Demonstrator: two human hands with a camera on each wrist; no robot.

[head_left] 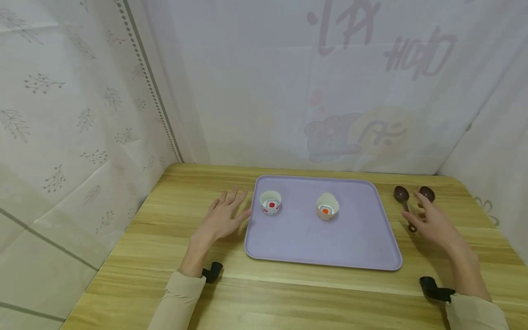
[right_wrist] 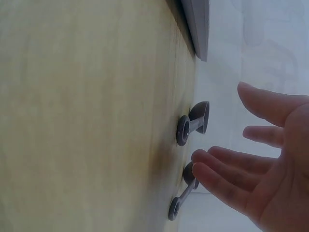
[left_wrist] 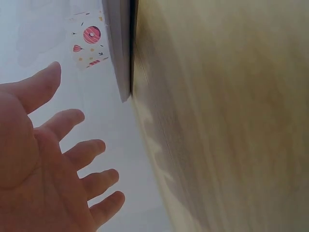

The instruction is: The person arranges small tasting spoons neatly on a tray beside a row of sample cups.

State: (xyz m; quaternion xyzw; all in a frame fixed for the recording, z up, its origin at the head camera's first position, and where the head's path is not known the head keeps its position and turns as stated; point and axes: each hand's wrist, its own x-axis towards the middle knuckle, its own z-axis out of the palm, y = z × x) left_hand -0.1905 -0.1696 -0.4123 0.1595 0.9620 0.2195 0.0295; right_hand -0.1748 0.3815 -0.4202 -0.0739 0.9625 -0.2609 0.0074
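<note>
My left hand [head_left: 220, 219] hovers beside the left edge of a lilac tray [head_left: 288, 247], fingers spread and holding nothing. On the tray stand two small paper cups: the left cup [head_left: 266, 198] shows a red spot inside, the right cup [head_left: 327, 200] an orange one; whether these are prints or small pieces I cannot tell. Doughnut pictures cover the cup [left_wrist: 91, 37] in the left wrist view. My right hand [head_left: 440, 225] is above two dark brown spoons, its thumb and fingers apart. The nearer spoon [head_left: 401, 194] has a ring-ended handle [right_wrist: 182, 130]; the other spoon [head_left: 427, 193] is partly hidden by that hand.
A wooden table [head_left: 288, 293] carries everything. Behind it hangs a pale printed curtain [head_left: 247, 91], and patterned cloth [head_left: 62, 137] closes the left side. Black wrist mounts [head_left: 212, 272] sit at both of my sleeves.
</note>
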